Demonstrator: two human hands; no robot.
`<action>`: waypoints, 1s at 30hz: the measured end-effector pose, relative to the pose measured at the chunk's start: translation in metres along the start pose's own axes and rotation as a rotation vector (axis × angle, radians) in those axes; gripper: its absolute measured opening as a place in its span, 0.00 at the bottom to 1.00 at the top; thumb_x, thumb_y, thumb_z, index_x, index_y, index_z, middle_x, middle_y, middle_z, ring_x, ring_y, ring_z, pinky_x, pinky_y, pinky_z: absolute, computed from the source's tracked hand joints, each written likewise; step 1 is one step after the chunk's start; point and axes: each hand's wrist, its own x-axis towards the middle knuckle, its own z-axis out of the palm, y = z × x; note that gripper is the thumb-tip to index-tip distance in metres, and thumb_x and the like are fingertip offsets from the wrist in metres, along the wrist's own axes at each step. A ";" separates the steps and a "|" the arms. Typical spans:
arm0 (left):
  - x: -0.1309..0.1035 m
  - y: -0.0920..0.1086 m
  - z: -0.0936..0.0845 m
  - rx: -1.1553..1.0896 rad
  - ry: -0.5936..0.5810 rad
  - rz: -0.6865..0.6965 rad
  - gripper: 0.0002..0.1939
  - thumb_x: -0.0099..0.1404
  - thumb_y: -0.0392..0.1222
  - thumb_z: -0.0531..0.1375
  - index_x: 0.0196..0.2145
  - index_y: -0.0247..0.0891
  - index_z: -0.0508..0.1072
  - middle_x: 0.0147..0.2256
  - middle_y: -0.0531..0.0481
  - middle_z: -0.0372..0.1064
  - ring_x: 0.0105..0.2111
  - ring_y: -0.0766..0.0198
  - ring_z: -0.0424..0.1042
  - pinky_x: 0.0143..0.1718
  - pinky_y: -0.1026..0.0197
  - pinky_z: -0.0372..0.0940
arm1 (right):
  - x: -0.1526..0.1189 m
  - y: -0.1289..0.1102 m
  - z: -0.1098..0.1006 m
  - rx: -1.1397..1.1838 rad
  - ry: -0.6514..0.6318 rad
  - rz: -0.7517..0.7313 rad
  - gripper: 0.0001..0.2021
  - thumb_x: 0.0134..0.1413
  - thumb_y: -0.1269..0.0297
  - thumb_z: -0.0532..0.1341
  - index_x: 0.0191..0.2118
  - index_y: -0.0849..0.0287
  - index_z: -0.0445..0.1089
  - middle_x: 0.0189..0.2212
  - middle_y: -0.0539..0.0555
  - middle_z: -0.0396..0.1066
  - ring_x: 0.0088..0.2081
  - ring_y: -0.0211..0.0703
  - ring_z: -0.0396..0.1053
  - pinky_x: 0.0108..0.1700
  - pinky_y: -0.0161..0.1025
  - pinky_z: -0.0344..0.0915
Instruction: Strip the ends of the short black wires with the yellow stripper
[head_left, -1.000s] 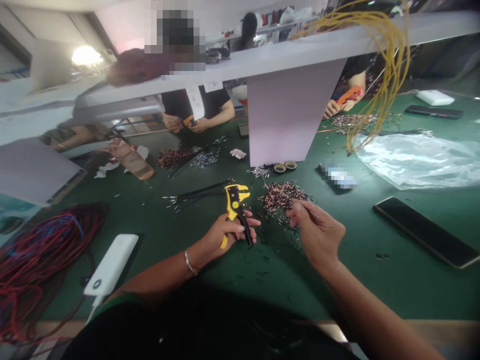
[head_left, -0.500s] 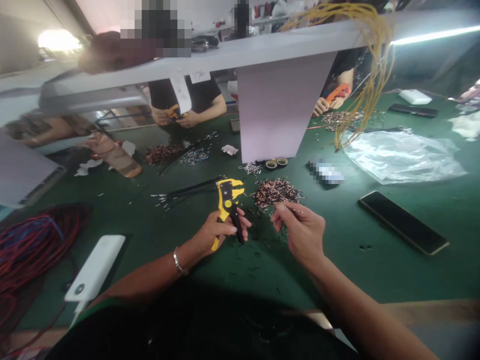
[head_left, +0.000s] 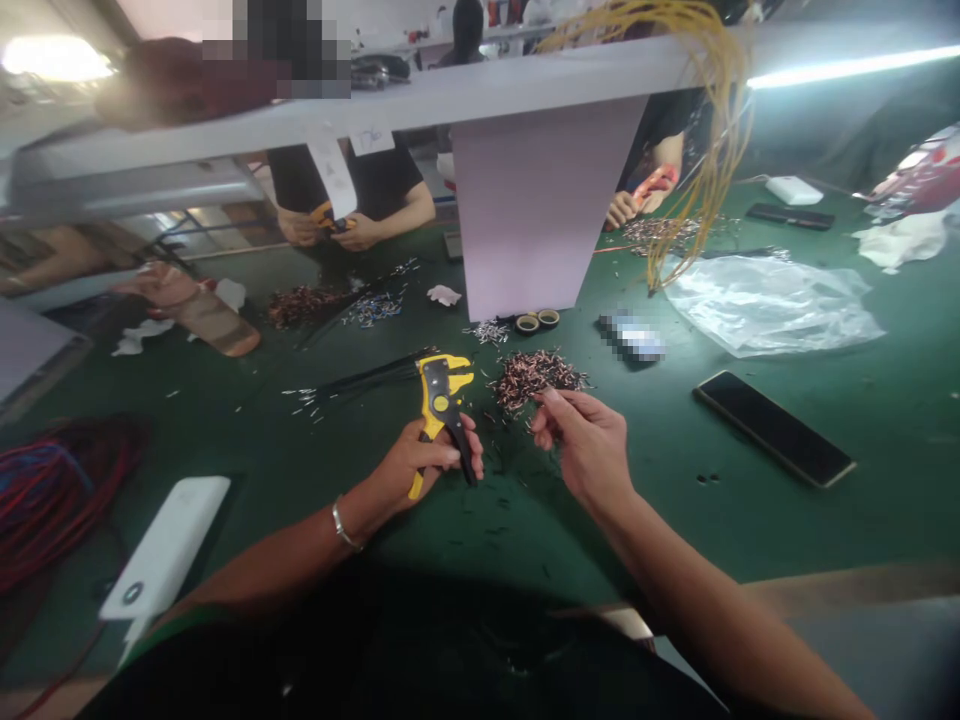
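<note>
My left hand [head_left: 427, 458] is wrapped round a yellow and black wire stripper [head_left: 442, 410], whose yellow jaws point up and to the right. Fingers of my right hand [head_left: 581, 435] are pinched together at the near edge of a pile of short dark and copper-coloured wire pieces [head_left: 536, 378]; what lies between the fingertips is too small to make out. Left of the tool's head lies a bundle of thin black wires [head_left: 360, 380] with pale ends. Small dark scraps are scattered on the green table [head_left: 480, 560] between and below my hands.
A black phone [head_left: 774, 428] and a clear plastic bag [head_left: 772, 305] lie at the right. A white power bank [head_left: 166, 548] and coiled red and blue cables [head_left: 56, 500] are at the left. Tape rolls [head_left: 537, 321] stand by the white divider [head_left: 544, 210]; two other people's hands work beyond.
The whole view has shifted slightly, so most things appear further left. My left hand still holds the wire stripper, and my right hand remains pinched by the pile.
</note>
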 end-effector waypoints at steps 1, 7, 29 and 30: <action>0.000 0.001 0.002 0.008 0.003 0.013 0.18 0.52 0.29 0.63 0.42 0.30 0.72 0.34 0.43 0.74 0.31 0.56 0.75 0.35 0.48 0.72 | -0.002 0.001 -0.001 -0.049 0.025 -0.046 0.11 0.51 0.57 0.67 0.28 0.60 0.75 0.17 0.49 0.71 0.16 0.35 0.63 0.19 0.36 0.62; -0.002 0.000 0.002 0.054 -0.006 0.035 0.19 0.52 0.30 0.66 0.43 0.31 0.72 0.35 0.44 0.74 0.31 0.57 0.75 0.36 0.49 0.72 | -0.018 0.002 -0.007 -0.513 0.015 -0.399 0.09 0.57 0.62 0.63 0.28 0.57 0.77 0.18 0.48 0.72 0.20 0.37 0.68 0.27 0.37 0.67; -0.010 -0.002 0.004 0.346 -0.098 0.059 0.14 0.59 0.37 0.67 0.42 0.33 0.72 0.35 0.45 0.72 0.33 0.61 0.73 0.40 0.55 0.68 | -0.036 -0.004 0.000 -0.735 -0.174 -0.881 0.09 0.60 0.71 0.61 0.33 0.53 0.78 0.27 0.50 0.81 0.24 0.41 0.77 0.29 0.38 0.74; -0.010 -0.002 0.004 0.352 -0.093 0.061 0.14 0.59 0.37 0.67 0.42 0.32 0.72 0.35 0.45 0.72 0.33 0.61 0.73 0.40 0.55 0.68 | -0.036 -0.004 0.000 -0.727 -0.181 -0.886 0.09 0.60 0.71 0.61 0.33 0.54 0.77 0.27 0.50 0.81 0.24 0.41 0.77 0.29 0.38 0.74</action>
